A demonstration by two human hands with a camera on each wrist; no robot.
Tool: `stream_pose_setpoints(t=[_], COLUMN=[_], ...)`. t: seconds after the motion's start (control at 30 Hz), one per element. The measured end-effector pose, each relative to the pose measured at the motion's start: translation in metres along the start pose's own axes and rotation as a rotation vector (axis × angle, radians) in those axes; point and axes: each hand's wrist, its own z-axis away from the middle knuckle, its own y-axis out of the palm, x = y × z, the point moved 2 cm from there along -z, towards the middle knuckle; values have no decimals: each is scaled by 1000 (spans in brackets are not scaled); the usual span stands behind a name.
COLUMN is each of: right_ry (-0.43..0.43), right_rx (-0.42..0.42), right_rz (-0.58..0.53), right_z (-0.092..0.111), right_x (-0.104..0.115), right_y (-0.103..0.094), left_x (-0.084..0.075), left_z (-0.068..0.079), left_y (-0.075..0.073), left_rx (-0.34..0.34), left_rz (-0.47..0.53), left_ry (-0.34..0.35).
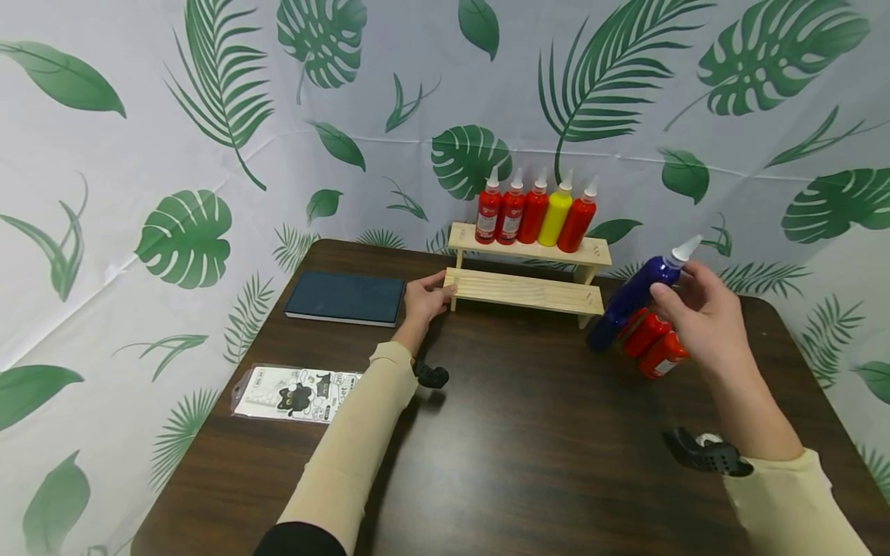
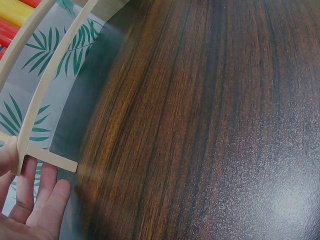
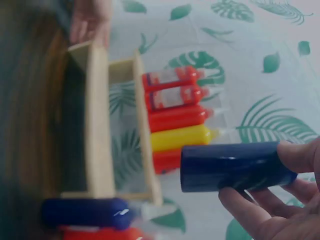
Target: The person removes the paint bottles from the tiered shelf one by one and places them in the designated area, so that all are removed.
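My right hand (image 1: 709,316) grips a dark blue squeeze bottle (image 1: 650,279) with a white pointed nozzle, raised and tilted right of the rack. A second blue bottle (image 3: 85,212) stands on the table below it, mostly hidden in the head view. Two red bottles (image 1: 664,357) are beside that one, partly behind my right hand. At the two-tier wooden rack (image 1: 521,288), my left hand (image 1: 426,300) pinches the left end of the lower shelf, thumb on top and fingers beneath. Several red bottles (image 1: 534,216) and one yellow bottle (image 1: 555,218) line the upper shelf; the lower one is bare.
A dark blue notebook (image 1: 345,297) lies left of my left hand. Nearer on the left is a flat cat-print package (image 1: 295,394), partly covered by my left sleeve. The brown wooden table (image 1: 514,432) backs onto a leaf-print cloth (image 1: 389,46).
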Motion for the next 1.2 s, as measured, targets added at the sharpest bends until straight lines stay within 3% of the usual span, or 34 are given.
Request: stream_pose_setpoints(t=[0.2, 0.37, 0.53, 0.73, 1.0, 1.2], right_ry=[-25, -46, -29, 30, 40, 45], right_rx=[21, 2, -82, -147, -196, -204], right_rz=[-59, 7, 73, 97, 158, 128], right_z=[23, 30, 32, 30, 25, 24], right_x=[-44, -78, -99, -110, -117, -117], right_y=[10, 25, 40, 49, 52, 56], left_x=[-1, -1, 0, 1, 2, 2], left_z=[2, 1, 1, 1, 2, 1], left_y=[0, 0, 1, 1, 2, 2], left_rx=[-1, 2, 7, -2, 2, 1], left_rz=[2, 5, 11, 1, 4, 12], left_ry=[1, -3, -5, -3, -17, -9])
